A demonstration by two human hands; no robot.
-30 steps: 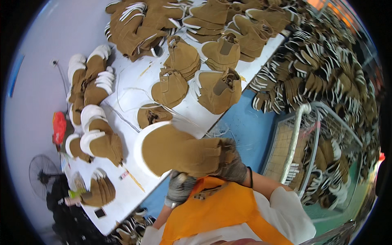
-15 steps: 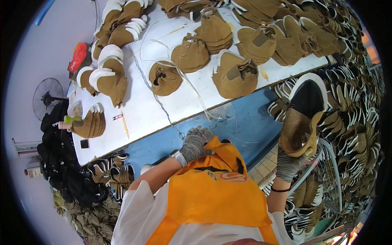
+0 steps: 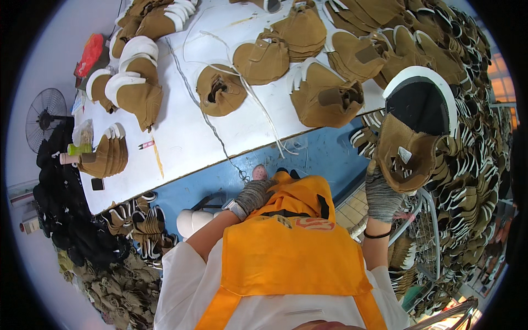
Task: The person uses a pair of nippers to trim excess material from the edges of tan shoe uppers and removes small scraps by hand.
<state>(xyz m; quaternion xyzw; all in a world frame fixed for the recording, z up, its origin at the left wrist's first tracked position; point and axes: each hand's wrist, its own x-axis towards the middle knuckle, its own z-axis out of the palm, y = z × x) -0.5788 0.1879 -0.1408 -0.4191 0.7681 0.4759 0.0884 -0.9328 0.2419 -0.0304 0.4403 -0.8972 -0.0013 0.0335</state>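
Note:
A brown shoe upper [image 3: 395, 148] with a black lining and a white curved rim is up at the right, beside the table. My right hand [image 3: 383, 195], in a grey knit glove, grips its lower end, the fingers partly behind it. A small white label shows inside the upper. My left hand [image 3: 254, 197], gloved alike, lies against the orange apron [image 3: 297, 258] at my lap; its fingertips are hidden by the cloth. On the white table [image 3: 181, 148] ahead, a single brown upper [image 3: 221, 91] and a stack of uppers [image 3: 324, 99] are nearest.
Strings [image 3: 250, 91] lie across the table, one grey cord [image 3: 223, 144] hanging over its front edge. Dense piles of uppers [image 3: 467, 203] fill the right side, with a wire rack [image 3: 426, 236] by my right forearm. A black heap [image 3: 82, 214] and a fan [image 3: 45, 118] are at left.
My left hand, earlier with fingers spread at my lap, has drawn in against the apron. My right hand still holds the upper, which appears closer and larger. The view has shifted slightly.

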